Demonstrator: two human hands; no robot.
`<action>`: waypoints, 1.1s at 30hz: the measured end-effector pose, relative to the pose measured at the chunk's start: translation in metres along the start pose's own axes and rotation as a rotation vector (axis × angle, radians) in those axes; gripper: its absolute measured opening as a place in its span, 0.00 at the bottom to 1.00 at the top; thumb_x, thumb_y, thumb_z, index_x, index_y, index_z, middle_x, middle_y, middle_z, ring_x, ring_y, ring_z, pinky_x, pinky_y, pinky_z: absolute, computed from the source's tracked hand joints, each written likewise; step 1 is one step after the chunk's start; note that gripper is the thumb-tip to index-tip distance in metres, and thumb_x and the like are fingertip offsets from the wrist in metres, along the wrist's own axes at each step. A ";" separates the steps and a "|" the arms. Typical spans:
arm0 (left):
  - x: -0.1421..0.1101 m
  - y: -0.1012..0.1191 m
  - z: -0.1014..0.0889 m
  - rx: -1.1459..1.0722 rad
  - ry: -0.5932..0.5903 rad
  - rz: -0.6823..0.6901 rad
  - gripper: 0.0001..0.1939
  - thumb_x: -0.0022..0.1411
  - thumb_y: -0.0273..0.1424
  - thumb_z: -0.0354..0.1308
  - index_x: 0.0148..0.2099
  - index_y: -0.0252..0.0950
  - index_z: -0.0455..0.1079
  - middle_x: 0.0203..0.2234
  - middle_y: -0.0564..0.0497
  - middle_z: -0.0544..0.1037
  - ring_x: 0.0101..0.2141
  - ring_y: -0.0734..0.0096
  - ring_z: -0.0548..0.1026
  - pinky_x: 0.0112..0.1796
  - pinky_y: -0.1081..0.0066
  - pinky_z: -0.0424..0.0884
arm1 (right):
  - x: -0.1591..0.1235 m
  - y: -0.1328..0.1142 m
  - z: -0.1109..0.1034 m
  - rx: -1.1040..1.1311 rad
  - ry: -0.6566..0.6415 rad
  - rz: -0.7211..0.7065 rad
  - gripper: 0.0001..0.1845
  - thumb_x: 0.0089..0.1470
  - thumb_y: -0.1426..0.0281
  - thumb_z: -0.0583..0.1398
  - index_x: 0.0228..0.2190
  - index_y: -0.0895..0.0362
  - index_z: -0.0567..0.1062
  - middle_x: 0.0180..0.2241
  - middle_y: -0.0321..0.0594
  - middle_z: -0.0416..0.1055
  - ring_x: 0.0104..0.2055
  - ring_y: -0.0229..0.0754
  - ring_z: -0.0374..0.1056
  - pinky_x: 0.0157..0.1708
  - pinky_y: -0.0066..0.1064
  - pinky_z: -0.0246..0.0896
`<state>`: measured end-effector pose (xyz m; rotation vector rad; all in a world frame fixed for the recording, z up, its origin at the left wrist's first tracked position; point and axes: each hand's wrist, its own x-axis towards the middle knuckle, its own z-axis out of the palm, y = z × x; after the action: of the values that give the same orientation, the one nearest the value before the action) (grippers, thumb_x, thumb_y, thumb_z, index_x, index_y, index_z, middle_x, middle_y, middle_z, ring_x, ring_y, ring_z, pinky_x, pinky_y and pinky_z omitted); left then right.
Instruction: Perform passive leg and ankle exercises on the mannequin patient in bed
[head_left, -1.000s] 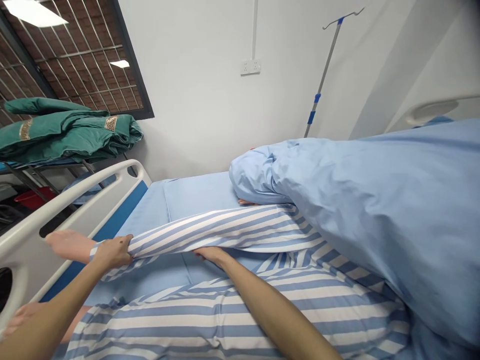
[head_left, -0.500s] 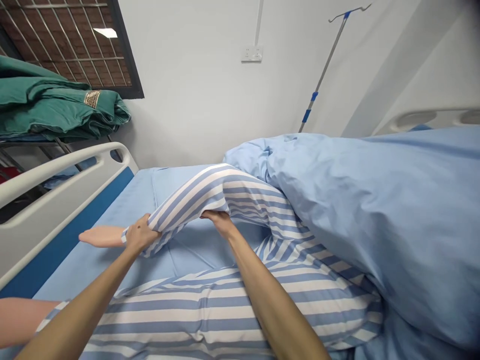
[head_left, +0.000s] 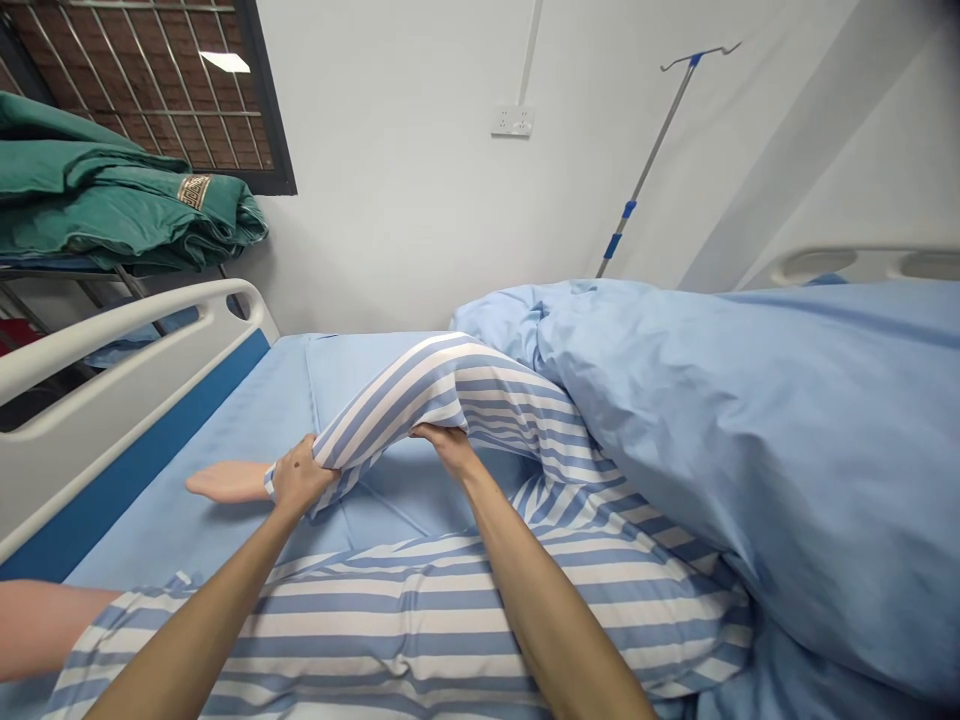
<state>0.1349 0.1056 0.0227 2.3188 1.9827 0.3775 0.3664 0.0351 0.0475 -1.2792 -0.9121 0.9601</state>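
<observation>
A figure in blue-and-white striped pyjamas (head_left: pixel 420 620) lies on a hospital bed with a light blue sheet (head_left: pixel 247 420). Its far leg (head_left: pixel 450 385) is bent, knee raised. My left hand (head_left: pixel 300 478) is closed round the striped trouser cuff at the ankle, just beside the bare foot (head_left: pixel 225 482). My right hand (head_left: pixel 444 445) grips under the raised knee, fingers curled into the striped cloth. The near leg lies flat beneath my forearms, its bare shin (head_left: pixel 45 620) showing at the lower left. A light blue duvet (head_left: pixel 750 420) is bunched over the upper body at the right.
A white and blue footboard rail (head_left: pixel 120 400) runs along the left. Folded green blankets (head_left: pixel 127 210) lie on a rack behind it. An IV pole (head_left: pixel 645 170) leans by the white wall, near a wall socket (head_left: pixel 511 120). A white headboard (head_left: pixel 855 265) shows at the right.
The far leg, stretched out flat a second ago, has been bent with its knee lifted; my left hand drew the ankle toward the body and my right hand rose with the knee.
</observation>
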 end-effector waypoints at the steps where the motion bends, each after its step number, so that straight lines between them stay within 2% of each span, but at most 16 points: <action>1: 0.000 -0.001 -0.001 0.005 -0.005 0.011 0.20 0.46 0.42 0.54 0.42 0.41 0.60 0.37 0.48 0.76 0.40 0.58 0.73 0.34 0.69 0.62 | 0.000 0.000 0.000 0.014 -0.002 0.005 0.08 0.35 0.65 0.63 0.22 0.56 0.75 0.27 0.34 0.74 0.39 0.44 0.68 0.43 0.35 0.62; 4: 0.000 -0.008 -0.010 0.043 -0.032 0.038 0.19 0.47 0.42 0.53 0.42 0.41 0.60 0.37 0.49 0.76 0.39 0.58 0.73 0.34 0.68 0.61 | -0.001 0.000 0.003 0.082 -0.027 0.021 0.10 0.33 0.66 0.64 0.23 0.57 0.76 0.27 0.36 0.74 0.37 0.45 0.69 0.43 0.36 0.63; 7: 0.001 -0.023 -0.027 0.120 -0.043 0.054 0.19 0.47 0.41 0.53 0.43 0.41 0.61 0.36 0.49 0.76 0.38 0.57 0.73 0.34 0.68 0.61 | -0.003 0.003 0.010 0.151 -0.075 0.036 0.14 0.33 0.66 0.65 0.27 0.58 0.77 0.32 0.38 0.74 0.39 0.44 0.69 0.41 0.36 0.66; 10: 0.007 -0.044 -0.054 0.234 -0.025 0.107 0.18 0.47 0.40 0.52 0.42 0.40 0.61 0.37 0.48 0.76 0.38 0.58 0.73 0.35 0.67 0.61 | -0.006 0.011 0.022 0.181 -0.105 0.059 0.16 0.32 0.66 0.65 0.28 0.58 0.77 0.34 0.39 0.73 0.39 0.44 0.67 0.38 0.35 0.67; 13: 0.016 -0.067 -0.086 0.376 0.016 0.223 0.16 0.48 0.39 0.51 0.40 0.39 0.61 0.37 0.47 0.76 0.39 0.56 0.72 0.37 0.65 0.61 | -0.011 0.028 0.036 0.208 -0.140 0.106 0.14 0.32 0.67 0.65 0.27 0.57 0.76 0.33 0.39 0.73 0.39 0.44 0.66 0.34 0.33 0.65; 15: 0.023 -0.077 -0.107 0.479 0.045 0.308 0.14 0.50 0.37 0.50 0.39 0.38 0.62 0.36 0.46 0.76 0.40 0.55 0.72 0.39 0.63 0.60 | -0.015 0.040 0.045 0.220 -0.236 0.161 0.12 0.32 0.66 0.65 0.25 0.57 0.76 0.33 0.39 0.73 0.40 0.45 0.66 0.34 0.32 0.63; 18: 0.033 -0.082 -0.131 0.595 0.061 0.411 0.12 0.50 0.34 0.49 0.39 0.38 0.63 0.37 0.45 0.76 0.41 0.54 0.71 0.40 0.61 0.59 | -0.021 0.054 0.054 0.231 -0.384 0.291 0.11 0.33 0.66 0.64 0.23 0.58 0.75 0.32 0.40 0.72 0.40 0.44 0.66 0.35 0.32 0.60; 21: 0.038 -0.076 -0.145 0.647 0.045 0.447 0.13 0.49 0.31 0.49 0.40 0.38 0.63 0.37 0.44 0.76 0.40 0.53 0.71 0.39 0.61 0.59 | -0.024 0.058 0.059 0.304 -0.395 0.369 0.11 0.35 0.66 0.64 0.25 0.59 0.75 0.35 0.42 0.71 0.39 0.44 0.67 0.35 0.33 0.57; 25: 0.038 -0.072 -0.149 0.646 0.036 0.442 0.13 0.49 0.31 0.49 0.40 0.38 0.63 0.36 0.45 0.76 0.39 0.54 0.72 0.38 0.62 0.59 | -0.022 0.053 0.063 0.415 -0.384 0.405 0.11 0.35 0.67 0.65 0.26 0.59 0.74 0.39 0.42 0.69 0.38 0.43 0.68 0.33 0.33 0.57; 28: 0.035 -0.074 -0.141 0.616 0.036 0.396 0.13 0.49 0.34 0.50 0.39 0.39 0.62 0.36 0.46 0.76 0.39 0.55 0.72 0.38 0.63 0.59 | -0.019 0.044 0.063 0.467 -0.365 0.393 0.11 0.34 0.68 0.65 0.24 0.58 0.74 0.36 0.39 0.70 0.39 0.43 0.67 0.33 0.31 0.57; 33: 0.025 -0.064 -0.107 0.429 0.038 0.254 0.16 0.47 0.39 0.53 0.40 0.40 0.62 0.38 0.48 0.76 0.40 0.57 0.72 0.37 0.66 0.61 | -0.012 0.017 0.050 0.593 -0.295 0.153 0.06 0.35 0.69 0.64 0.21 0.57 0.73 0.30 0.36 0.69 0.40 0.41 0.64 0.37 0.33 0.61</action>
<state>0.0523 0.1289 0.1164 2.8524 1.9454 0.0022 0.3140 0.0421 0.0346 -0.7174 -0.6771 1.4384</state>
